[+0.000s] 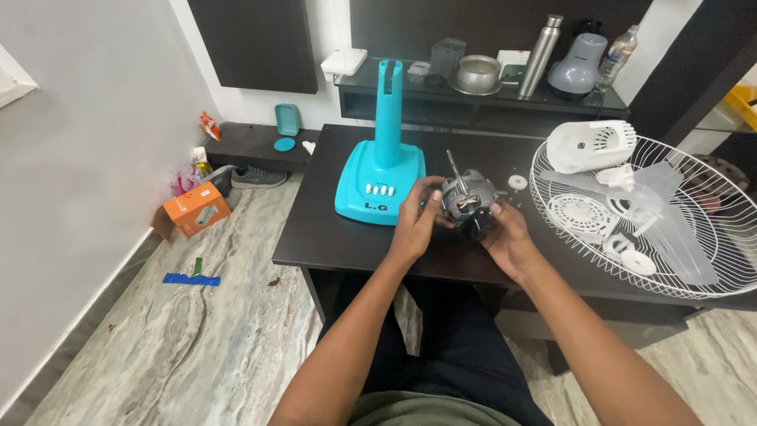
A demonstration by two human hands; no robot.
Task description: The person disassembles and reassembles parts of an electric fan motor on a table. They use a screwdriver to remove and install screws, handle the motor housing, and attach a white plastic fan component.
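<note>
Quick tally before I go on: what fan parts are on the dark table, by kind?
Motor, held in left hand and right hand: fan motor 1
Turquoise base with stem: 1
White wire guard: 1
White motor cover: 1
Clear blade: 1
Total: 5

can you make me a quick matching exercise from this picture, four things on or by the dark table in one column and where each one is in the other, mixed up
Things
1. grey metal fan motor with a shaft
2. turquoise plastic fan base with an upright column
3. white wire fan guard
4. orange cardboard box

Places
A. on the marble floor by the wall
B. flat on the right end of the dark table
C. between the left hand and right hand
D. standing on the table, left of the hands

Pairs: 1-C, 2-D, 3-B, 4-A
</note>
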